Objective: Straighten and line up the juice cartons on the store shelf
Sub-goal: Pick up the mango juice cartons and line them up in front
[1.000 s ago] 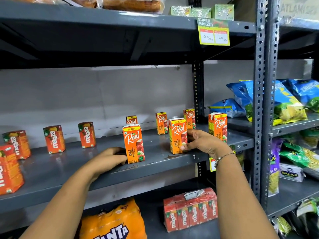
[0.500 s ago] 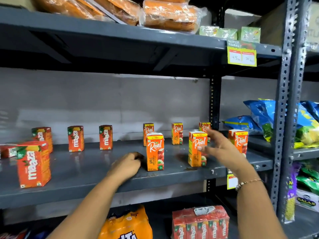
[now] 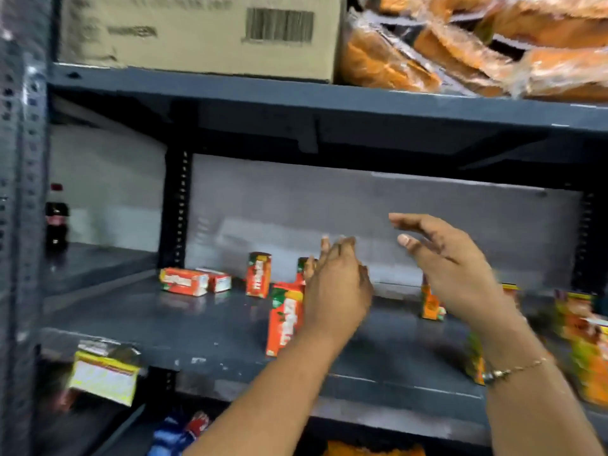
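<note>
Small red-orange mango juice cartons stand on the grey metal shelf (image 3: 214,337). One upright carton (image 3: 283,319) is at the front, partly behind my left hand (image 3: 335,291). Another upright carton (image 3: 258,274) stands further back. Two cartons (image 3: 184,282) lie on their sides at the back left. Orange apple juice cartons (image 3: 431,304) show blurred at the right, some behind my right hand (image 3: 450,268). Both hands hover above the shelf with fingers apart, holding nothing. The frame is motion-blurred.
A cardboard box (image 3: 197,31) and wrapped bread packs (image 3: 477,44) sit on the shelf above. A cola bottle (image 3: 56,218) stands in the left bay beyond the upright post (image 3: 176,209). A yellow price tag (image 3: 103,376) hangs on the shelf's front edge.
The view has swung left toward the mango cartons. My right hand let go of the apple carton and both hands lifted off the shelf, moving left.
</note>
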Demonstrator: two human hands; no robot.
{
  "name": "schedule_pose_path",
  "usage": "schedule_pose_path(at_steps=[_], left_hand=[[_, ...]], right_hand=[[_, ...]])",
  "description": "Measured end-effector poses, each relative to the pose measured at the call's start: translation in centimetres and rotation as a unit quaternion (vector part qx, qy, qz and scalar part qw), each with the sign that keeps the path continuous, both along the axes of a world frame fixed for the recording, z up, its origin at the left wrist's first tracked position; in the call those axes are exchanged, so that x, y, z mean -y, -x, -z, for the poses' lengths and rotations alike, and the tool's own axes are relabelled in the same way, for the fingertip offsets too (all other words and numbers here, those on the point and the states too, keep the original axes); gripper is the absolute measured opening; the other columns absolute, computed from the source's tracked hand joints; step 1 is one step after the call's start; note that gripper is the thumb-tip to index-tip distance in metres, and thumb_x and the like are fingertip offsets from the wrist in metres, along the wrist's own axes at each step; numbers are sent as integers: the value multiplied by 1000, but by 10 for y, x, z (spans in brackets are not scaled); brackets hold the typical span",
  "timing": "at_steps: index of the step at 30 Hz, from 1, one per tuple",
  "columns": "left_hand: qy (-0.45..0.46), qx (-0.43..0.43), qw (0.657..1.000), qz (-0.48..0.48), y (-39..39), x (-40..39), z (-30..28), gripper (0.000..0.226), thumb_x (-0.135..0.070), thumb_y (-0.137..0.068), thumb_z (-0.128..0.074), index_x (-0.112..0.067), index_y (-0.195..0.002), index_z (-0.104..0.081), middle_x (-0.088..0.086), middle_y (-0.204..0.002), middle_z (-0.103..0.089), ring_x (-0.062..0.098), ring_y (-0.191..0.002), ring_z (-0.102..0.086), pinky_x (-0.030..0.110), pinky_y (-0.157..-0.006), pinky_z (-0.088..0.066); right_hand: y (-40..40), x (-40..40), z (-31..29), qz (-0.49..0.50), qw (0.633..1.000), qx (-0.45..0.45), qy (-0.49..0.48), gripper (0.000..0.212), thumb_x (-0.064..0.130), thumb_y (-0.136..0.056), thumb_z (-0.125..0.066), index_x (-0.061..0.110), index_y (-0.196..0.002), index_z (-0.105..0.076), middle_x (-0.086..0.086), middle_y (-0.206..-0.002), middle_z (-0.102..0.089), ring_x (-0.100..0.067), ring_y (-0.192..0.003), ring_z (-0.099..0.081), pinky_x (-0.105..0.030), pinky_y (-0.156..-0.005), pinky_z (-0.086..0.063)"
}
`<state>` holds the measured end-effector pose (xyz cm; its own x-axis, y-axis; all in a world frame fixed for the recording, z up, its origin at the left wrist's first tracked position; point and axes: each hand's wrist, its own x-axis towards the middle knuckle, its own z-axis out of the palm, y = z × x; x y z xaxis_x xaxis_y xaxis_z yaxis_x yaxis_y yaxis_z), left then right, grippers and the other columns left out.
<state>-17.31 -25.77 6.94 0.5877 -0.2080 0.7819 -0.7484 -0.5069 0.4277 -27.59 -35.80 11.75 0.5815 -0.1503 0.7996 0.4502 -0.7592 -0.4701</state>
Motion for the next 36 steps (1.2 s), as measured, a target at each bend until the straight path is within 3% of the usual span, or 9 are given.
schedule_pose_path(at_steps=[2, 6, 9, 13, 17, 27, 31, 34, 36], left_hand=[[-1, 2, 1000, -18, -20, -46, -6, 50, -11, -87, -39, -16, -137, -40, 6, -146, -43, 23, -145, -18, 47, -115, -19], [0, -30, 997, -66, -65, -137, -8, 47, -9, -85, -39, -15, -131, -47, 12, -140, -50, 28, -142, -25, 48, -111, -26], [-52, -109, 985, -127, -103, -196, -2, 44, -12, -83, -42, -15, -125, -53, 16, -128, -56, 34, -123, -49, 44, -99, -39], [-157, -233, 949, -144, -153, -243, 19, 44, -21, -84, -49, -16, -128, -49, 16, -138, -48, 33, -132, -38, 45, -106, -35], [-218, -246, 937, -120, -196, -268, 50, 52, -31, -90, -46, -13, -138, -38, 14, -152, -30, 30, -145, -14, 49, -114, -21], [-293, -235, 924, -78, -204, -267, 67, 41, -25, -90, -39, -14, -129, -51, 15, -139, -45, 31, -132, -36, 52, -109, -21], [-284, -235, 927, -70, -201, -271, 65, 43, -25, -90, -37, -14, -131, -48, 16, -138, -44, 31, -132, -33, 50, -109, -23], [-291, -245, 922, -77, -202, -275, 64, 43, -25, -91, -36, -9, -128, -49, 19, -142, -41, 33, -137, -27, 51, -111, -22], [-292, -248, 921, -78, -202, -278, 65, 44, -25, -91, -36, -7, -128, -49, 19, -142, -42, 33, -138, -26, 52, -110, -23]], right_hand=[[-29, -41, -1, -17, 1000, 1, -7, 29, 7, -94, -53, 20, -119, -62, 7, -120, -64, -4, -117, -54, -22, -106, -38], [-94, -122, -4, 5, 1000, 2, 12, 32, 1, -93, -50, 16, -119, -62, 5, -115, -63, -5, -107, -55, 1, -87, -35], [-153, -177, 9, 38, 996, -53, 56, 46, -9, -85, -47, 12, -124, -59, -6, -123, -64, -20, -115, -58, -19, -98, -41], [-233, -228, 44, 76, 967, -215, 114, 47, -4, -82, -48, 9, -126, -58, -16, -128, -62, -29, -120, -57, -33, -100, -44], [-291, -245, 77, 96, 944, -291, 118, 28, 13, -84, -59, 11, -113, -60, -14, -115, -67, -29, -106, -64, -31, -85, -49], [-325, -247, 86, 125, 937, -296, 140, 45, 21, -88, -61, 11, -131, -55, -16, -130, -55, -30, -119, -54, -32, -99, -40], [-322, -248, 83, 136, 942, -286, 107, 42, 18, -87, -63, 6, -127, -57, -20, -127, -58, -33, -114, -55, -26, -95, -36], [-322, -243, 85, 117, 947, -295, -47, 33, 10, -79, -72, -1, -110, -65, -17, -104, -65, -28, -95, -61, -27, -83, -45], [-319, -239, 86, 91, 941, -293, -143, 29, 4, -76, -73, -3, -103, -66, -19, -99, -67, -31, -93, -64, -37, -85, -53]])
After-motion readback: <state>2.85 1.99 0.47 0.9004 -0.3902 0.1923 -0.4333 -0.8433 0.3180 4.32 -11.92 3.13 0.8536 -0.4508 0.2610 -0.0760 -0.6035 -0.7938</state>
